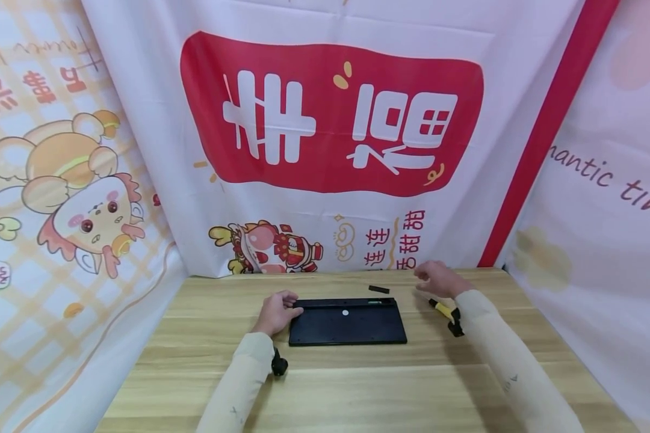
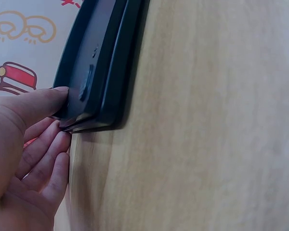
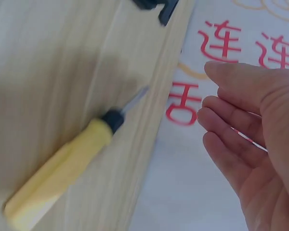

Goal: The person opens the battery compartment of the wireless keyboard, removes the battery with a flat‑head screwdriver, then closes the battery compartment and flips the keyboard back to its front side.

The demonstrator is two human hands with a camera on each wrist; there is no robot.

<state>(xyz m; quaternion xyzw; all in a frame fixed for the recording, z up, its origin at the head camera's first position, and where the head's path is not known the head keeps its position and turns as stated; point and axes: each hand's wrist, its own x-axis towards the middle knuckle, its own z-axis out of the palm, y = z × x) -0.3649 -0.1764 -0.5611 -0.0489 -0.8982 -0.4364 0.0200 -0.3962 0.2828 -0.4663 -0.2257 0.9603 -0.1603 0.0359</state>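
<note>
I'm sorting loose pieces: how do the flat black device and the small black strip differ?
The flat black device is a broad rectangle; the small black strip is far smaller and narrow. The left hand holds the device, while no hand touches the strip. Both are black.

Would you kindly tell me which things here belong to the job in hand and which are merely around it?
Job, apparently:
- black device, pinched by the left hand
- small black strip
- yellow screwdriver, near the right hand

Only surroundings:
- printed cloth
- wooden table
</note>
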